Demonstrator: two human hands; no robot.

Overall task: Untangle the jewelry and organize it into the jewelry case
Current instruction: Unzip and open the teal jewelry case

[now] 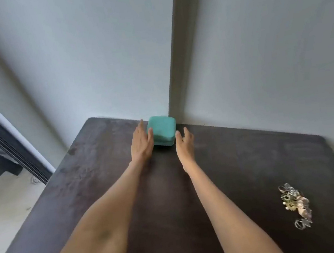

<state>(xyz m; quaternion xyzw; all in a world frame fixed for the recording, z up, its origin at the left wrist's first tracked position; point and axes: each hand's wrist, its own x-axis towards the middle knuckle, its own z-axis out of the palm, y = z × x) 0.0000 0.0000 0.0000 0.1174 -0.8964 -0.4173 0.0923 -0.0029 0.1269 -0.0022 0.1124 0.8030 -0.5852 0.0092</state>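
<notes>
I look down from a head camera at a dark brown desk [240, 159] pushed against a pale grey wall [258, 50], with both of my bare forearms stretched far forward across it.

At the far left, beyond the desk's left edge, there is light floor [7, 211] and a dark door frame [5, 147]. My left hand [140, 143] lies flat and palm down near the desk's far edge. Its grip is apart, the fingers straight and close together, pointing away from me. The inner side of this hand touches the left side of the jewelry case [162, 130].

The jewelry case is one small teal box with rounded corners and its lid closed. It sits at the far edge of the desk, close to the wall, where a vertical ridge in the wall comes down.

My right hand [184, 143] is just right of the case's near right corner. Its grip is also apart, with loosely bent fingers holding nothing. I cannot tell whether the fingertips touch the case or stop just short.

A wide stretch of bare desk runs between and to either side of my forearms.

At the near right, well apart from both hands and the case, lies one tangled heap of jewelry [296, 204], silver and gold pieces knotted together. I cannot count the separate pieces. It sits close to the desk's right edge.
</notes>
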